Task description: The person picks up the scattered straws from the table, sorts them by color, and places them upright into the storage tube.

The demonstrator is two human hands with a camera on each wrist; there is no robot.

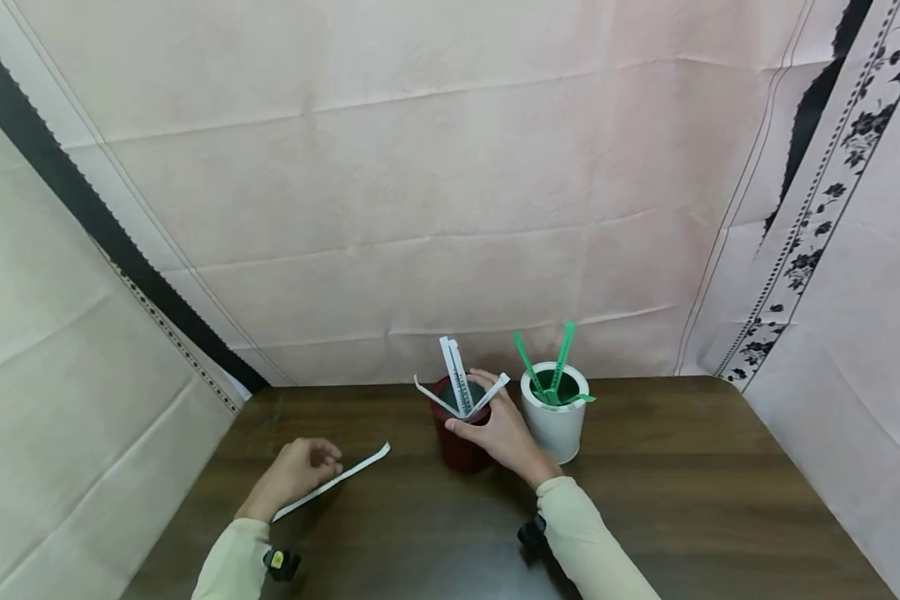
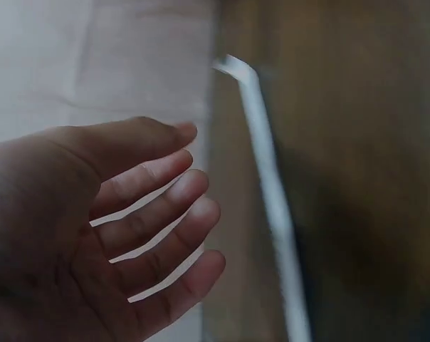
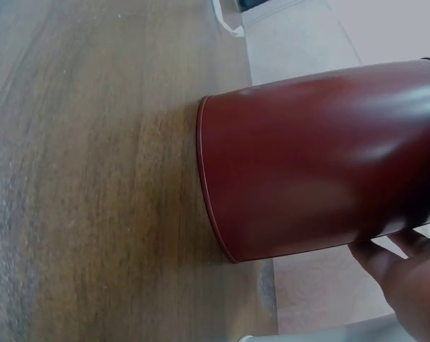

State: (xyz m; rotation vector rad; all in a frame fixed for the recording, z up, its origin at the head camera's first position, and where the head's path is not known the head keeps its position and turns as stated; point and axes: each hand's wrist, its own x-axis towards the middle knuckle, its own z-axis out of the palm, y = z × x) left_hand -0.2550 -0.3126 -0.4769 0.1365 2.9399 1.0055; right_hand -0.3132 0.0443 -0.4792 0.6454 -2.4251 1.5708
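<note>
My left hand (image 1: 294,475) hovers with loosely bent fingers beside a long white strip (image 1: 345,476) over the left part of the table. In the left wrist view a gap shows between the fingertips (image 2: 204,210) and that strip, which has a bent end. My right hand (image 1: 506,435) grips the dark red cup (image 1: 461,450) near its rim, fingers and thumb spread around it. Several white strips (image 1: 457,379) with dark print stick out of the cup. The right wrist view shows the cup's smooth side and base (image 3: 300,171) against the wooden tabletop.
A white cup (image 1: 557,433) stands just right of the red one, with several green strips (image 1: 564,354) in it. Both are near the back edge of the dark wooden table (image 1: 675,483). Pale cloth (image 1: 450,183) hangs behind the table and at both sides.
</note>
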